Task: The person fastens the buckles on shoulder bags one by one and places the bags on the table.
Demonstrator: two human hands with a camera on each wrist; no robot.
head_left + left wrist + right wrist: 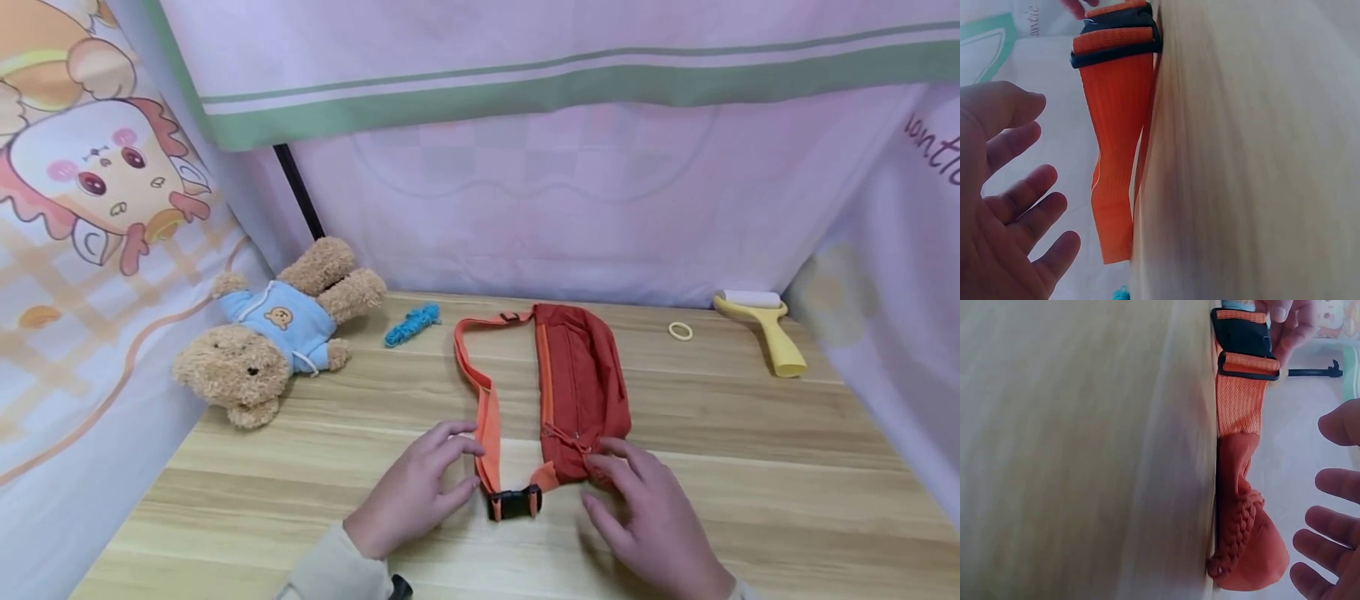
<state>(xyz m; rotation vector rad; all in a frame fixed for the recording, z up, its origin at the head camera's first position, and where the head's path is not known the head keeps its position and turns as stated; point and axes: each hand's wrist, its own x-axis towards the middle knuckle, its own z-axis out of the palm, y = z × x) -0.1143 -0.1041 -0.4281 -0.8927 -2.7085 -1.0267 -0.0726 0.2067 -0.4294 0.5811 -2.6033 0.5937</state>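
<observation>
A red waist bag (581, 375) lies on the wooden table with its orange strap (489, 417) looped out to the left. Its black buckle (514, 503) is fastened at the near end, between the two hands. Beside the strap, my left hand (420, 487) hovers with fingers spread and relaxed; in the left wrist view nothing lies in its grasp. My right hand (652, 517) is at the bag's near right corner, fingers loosely bent and apart. A braided zipper pull (1241, 531) hangs at the bag's end in the right wrist view, close to those fingertips.
A teddy bear (277, 329) in a blue hoodie lies at the left, near a blue bundle of cord (412, 325). A pale yellow ring (680, 332) and a yellow-handled lint roller (772, 333) lie at the back right. Printed curtains (570, 200) enclose the table.
</observation>
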